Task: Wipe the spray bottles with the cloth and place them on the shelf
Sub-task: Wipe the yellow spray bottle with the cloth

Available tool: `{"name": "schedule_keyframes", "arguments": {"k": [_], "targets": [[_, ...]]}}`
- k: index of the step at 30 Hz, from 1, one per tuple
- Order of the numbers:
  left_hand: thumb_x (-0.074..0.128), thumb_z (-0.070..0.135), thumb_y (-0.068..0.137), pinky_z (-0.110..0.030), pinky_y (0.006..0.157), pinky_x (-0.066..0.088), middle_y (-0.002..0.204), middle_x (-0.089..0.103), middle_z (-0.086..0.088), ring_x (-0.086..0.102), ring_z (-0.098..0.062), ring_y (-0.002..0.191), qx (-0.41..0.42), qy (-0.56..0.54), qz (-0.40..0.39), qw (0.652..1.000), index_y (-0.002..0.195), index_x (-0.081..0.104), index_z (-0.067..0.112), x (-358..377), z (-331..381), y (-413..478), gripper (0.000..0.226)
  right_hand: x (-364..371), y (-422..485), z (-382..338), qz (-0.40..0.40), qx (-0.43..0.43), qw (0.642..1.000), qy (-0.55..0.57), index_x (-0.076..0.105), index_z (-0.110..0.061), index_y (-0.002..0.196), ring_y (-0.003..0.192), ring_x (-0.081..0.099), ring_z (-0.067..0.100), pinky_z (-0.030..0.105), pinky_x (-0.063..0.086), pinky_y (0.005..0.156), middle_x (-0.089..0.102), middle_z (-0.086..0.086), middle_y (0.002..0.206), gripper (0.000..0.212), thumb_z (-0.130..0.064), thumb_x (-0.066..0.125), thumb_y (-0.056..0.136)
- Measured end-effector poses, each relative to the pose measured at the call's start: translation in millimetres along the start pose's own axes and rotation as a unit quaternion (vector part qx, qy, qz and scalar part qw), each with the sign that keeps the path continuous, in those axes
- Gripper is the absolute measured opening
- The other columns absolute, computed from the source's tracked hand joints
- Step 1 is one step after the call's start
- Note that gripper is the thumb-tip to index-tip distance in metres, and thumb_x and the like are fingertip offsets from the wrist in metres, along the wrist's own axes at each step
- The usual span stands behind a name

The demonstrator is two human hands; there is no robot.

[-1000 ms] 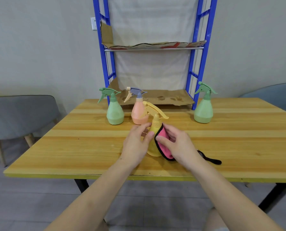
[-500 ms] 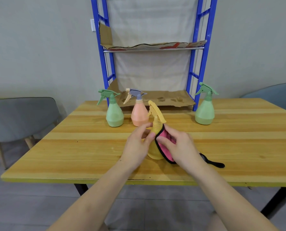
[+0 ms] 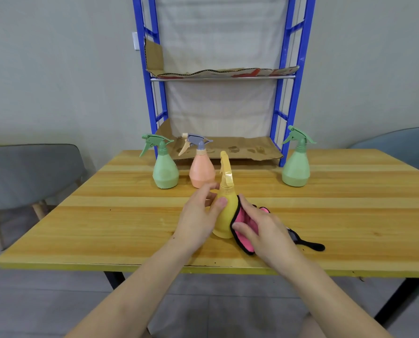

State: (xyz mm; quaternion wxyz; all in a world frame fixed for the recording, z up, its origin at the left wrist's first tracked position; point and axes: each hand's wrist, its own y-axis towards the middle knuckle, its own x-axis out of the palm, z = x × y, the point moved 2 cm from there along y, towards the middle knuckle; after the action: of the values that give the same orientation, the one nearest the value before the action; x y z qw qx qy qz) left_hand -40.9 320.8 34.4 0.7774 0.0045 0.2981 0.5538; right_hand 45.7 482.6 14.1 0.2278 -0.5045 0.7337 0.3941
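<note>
A yellow spray bottle (image 3: 225, 211) stands on the wooden table (image 3: 130, 215), its nozzle pointing away from me. My left hand (image 3: 198, 218) grips its left side with thumb and fingers. My right hand (image 3: 264, 230) presses a pink cloth with black trim (image 3: 242, 225) against the bottle's right side. Behind stand a green bottle (image 3: 164, 169), an orange bottle with a grey head (image 3: 201, 169) and another green bottle (image 3: 297, 164). The blue shelf (image 3: 286, 93) rises at the table's back.
Cardboard sheets (image 3: 247, 150) line the shelf's two levels. A grey chair (image 3: 27, 176) stands at the left and another chair (image 3: 398, 137) at the right. The cloth's black strap (image 3: 311, 245) trails on the table beside my right wrist.
The yellow bottle has been turned so its nozzle swings from the right to point away. My right hand has slid the cloth down the bottle's side.
</note>
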Motion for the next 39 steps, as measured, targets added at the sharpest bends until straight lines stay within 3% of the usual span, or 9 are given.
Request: {"name": "schedule_keyframes", "arguments": {"k": [4, 8, 12, 19, 21, 25, 30, 34, 39], "targets": [[0.059, 0.037, 0.103, -0.041, 0.108, 0.047, 0.129, 0.056, 0.006, 0.056, -0.009, 0.120, 0.005, 0.028, 0.015, 0.999, 0.138, 0.054, 0.036, 3, 0, 0, 0.035, 5, 6, -6, 0.044, -0.047, 0.997, 0.038, 0.031, -0.029, 0.162, 0.132, 0.054, 0.012, 0.019, 0.039, 0.103, 0.060, -0.005, 0.147, 0.077, -0.034, 0.071, 0.097], [0.058, 0.032, 0.104, -0.031, 0.098, 0.047, 0.122, 0.054, 0.005, 0.056, -0.008, 0.111, 0.020, 0.040, 0.029, 0.999, 0.141, 0.055, 0.031, 5, 6, -2, 0.037, 5, 18, -3, 0.016, -0.030, 0.999, 0.010, 0.029, -0.030, 0.163, 0.106, 0.062, 0.017, 0.027, 0.042, 0.085, 0.070, -0.004, 0.120, 0.066, -0.048, 0.052, 0.103], [0.059, 0.039, 0.103, -0.031, 0.095, 0.051, 0.122, 0.060, 0.011, 0.059, -0.006, 0.112, 0.008, 0.030, 0.033, 0.999, 0.137, 0.051, 0.039, 5, 5, -1, 0.036, 2, 21, 2, -0.041, 0.001, 0.999, -0.036, 0.034, -0.024, 0.161, 0.101, 0.064, 0.020, 0.033, 0.047, 0.086, 0.074, 0.001, 0.112, 0.060, -0.052, 0.034, 0.108], [0.059, 0.036, 0.103, -0.041, 0.101, 0.052, 0.119, 0.065, 0.011, 0.061, -0.009, 0.114, -0.001, 0.012, 0.019, 1.000, 0.134, 0.055, 0.032, 2, 7, 3, 0.032, -1, 6, -8, 0.005, -0.021, 1.000, 0.012, 0.029, -0.028, 0.163, 0.122, 0.058, 0.017, 0.022, 0.041, 0.092, 0.066, -0.004, 0.134, 0.071, -0.040, 0.062, 0.102], [0.058, 0.038, 0.103, -0.040, 0.102, 0.049, 0.119, 0.061, 0.009, 0.058, -0.010, 0.115, 0.006, 0.043, 0.022, 0.999, 0.133, 0.056, 0.033, 2, 7, 4, 0.031, -1, 10, -9, 0.025, -0.036, 0.997, 0.059, 0.028, -0.036, 0.162, 0.120, 0.059, 0.014, 0.028, 0.046, 0.099, 0.066, -0.009, 0.135, 0.073, -0.036, 0.066, 0.100], [0.058, 0.035, 0.104, -0.039, 0.096, 0.051, 0.108, 0.055, 0.008, 0.056, -0.009, 0.103, 0.022, 0.074, 0.034, 0.996, 0.125, 0.059, 0.029, 3, 7, 5, 0.023, 0, 18, -7, -0.012, -0.026, 0.998, 0.056, 0.021, -0.043, 0.163, 0.119, 0.060, 0.015, 0.037, 0.049, 0.102, 0.065, -0.012, 0.134, 0.067, -0.043, 0.054, 0.104], [0.054, 0.029, 0.106, -0.040, 0.099, 0.051, 0.117, 0.060, 0.011, 0.059, -0.008, 0.108, 0.022, 0.056, 0.053, 0.997, 0.138, 0.055, 0.029, 6, 6, 5, 0.032, 0, 15, 3, -0.071, 0.024, 0.997, 0.010, 0.021, -0.031, 0.165, 0.127, 0.056, 0.020, 0.035, 0.044, 0.105, 0.063, -0.001, 0.141, 0.062, -0.050, 0.040, 0.108], [0.054, 0.045, 0.103, -0.042, 0.100, 0.052, 0.121, 0.065, 0.016, 0.062, -0.007, 0.113, -0.003, 0.016, 0.063, 0.998, 0.133, 0.053, 0.037, 11, 8, 5, 0.030, 2, 10, -1, -0.035, 0.016, 0.999, 0.005, 0.023, -0.025, 0.165, 0.131, 0.055, 0.022, 0.037, 0.044, 0.108, 0.061, -0.001, 0.144, 0.068, -0.045, 0.050, 0.106], [0.060, 0.049, 0.099, -0.039, 0.105, 0.050, 0.133, 0.064, 0.011, 0.059, -0.009, 0.121, -0.007, 0.030, 0.066, 0.997, 0.135, 0.059, 0.029, 20, 4, 12, 0.041, 5, 19, -13, 0.011, -0.010, 1.000, 0.017, 0.020, -0.034, 0.164, 0.135, 0.053, 0.023, 0.035, 0.042, 0.104, 0.054, -0.006, 0.152, 0.064, -0.042, 0.049, 0.107]]}}
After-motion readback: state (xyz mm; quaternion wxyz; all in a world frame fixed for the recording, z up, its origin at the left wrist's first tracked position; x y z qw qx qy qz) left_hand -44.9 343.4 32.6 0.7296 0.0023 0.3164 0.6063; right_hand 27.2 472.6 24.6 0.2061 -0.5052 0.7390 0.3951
